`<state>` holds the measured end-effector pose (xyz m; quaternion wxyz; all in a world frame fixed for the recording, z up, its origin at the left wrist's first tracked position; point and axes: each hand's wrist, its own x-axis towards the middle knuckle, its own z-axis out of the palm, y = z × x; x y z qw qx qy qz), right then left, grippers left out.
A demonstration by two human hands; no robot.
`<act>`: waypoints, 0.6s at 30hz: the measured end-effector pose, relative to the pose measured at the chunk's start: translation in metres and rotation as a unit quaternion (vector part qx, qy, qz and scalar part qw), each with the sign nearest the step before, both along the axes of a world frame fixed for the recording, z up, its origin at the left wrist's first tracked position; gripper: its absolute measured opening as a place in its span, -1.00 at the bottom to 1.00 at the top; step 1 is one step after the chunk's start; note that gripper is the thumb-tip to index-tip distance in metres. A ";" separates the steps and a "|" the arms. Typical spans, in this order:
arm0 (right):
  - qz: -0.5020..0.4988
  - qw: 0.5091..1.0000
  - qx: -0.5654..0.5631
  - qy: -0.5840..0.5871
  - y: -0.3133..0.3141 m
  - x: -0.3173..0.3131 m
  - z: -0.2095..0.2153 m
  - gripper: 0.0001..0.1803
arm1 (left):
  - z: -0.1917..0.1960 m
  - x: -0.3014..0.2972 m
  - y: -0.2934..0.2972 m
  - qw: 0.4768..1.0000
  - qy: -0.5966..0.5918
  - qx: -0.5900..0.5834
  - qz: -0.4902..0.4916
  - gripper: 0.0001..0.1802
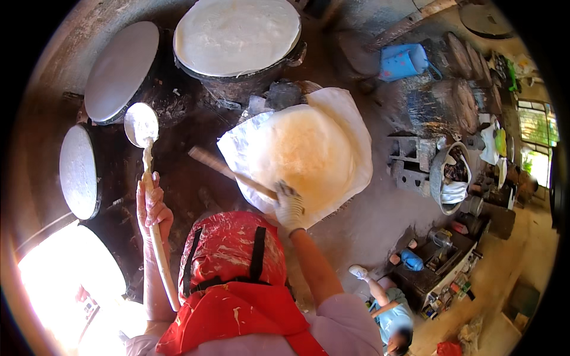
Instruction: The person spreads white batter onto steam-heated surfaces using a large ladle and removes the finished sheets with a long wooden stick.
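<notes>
Nearest to me I see a red apron (234, 285) streaked with white, worn over the body below the camera. My left hand (153, 204) is bare and wrapped around the long pale handle of a ladle (142, 127), whose round bowl, coated in white batter, points away from me toward the far left. My right hand (290, 207), in a white glove, is closed around a wooden stick (228, 172) that runs leftward and away across the dark surface. That hand sits at the near edge of a round pale sheet (306, 148) lying on a white cloth (350, 127) in the middle of the scene. To the left, a flat round plate (78, 172) stands near the ladle, and a second one (120, 70) lies farther off. At the far centre a big dark pot (237, 83) carries a stretched white sheet (237, 34) over its top. Far right there is a blue container (402, 60), and nearer on the right a metal basket (449, 178). Low on the right another person (386, 311) sits on the floor
</notes>
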<state>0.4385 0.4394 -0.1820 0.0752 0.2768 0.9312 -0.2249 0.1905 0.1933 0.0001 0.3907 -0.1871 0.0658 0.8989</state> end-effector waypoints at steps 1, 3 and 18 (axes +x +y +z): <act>0.061 0.997 0.031 -0.025 0.002 -0.005 -0.004 -0.45 | 0.001 0.009 0.004 1.000 -0.004 -0.003 0.007 -0.50; 0.072 0.994 0.043 -0.073 0.018 0.014 -0.017 -0.40 | 0.001 0.027 0.006 0.999 -0.013 -0.006 0.028 -0.50; 0.102 0.978 -0.164 -0.074 -0.019 -0.073 -0.077 -0.57 | -0.094 0.167 -0.214 0.953 -0.026 -0.171 0.247 -0.60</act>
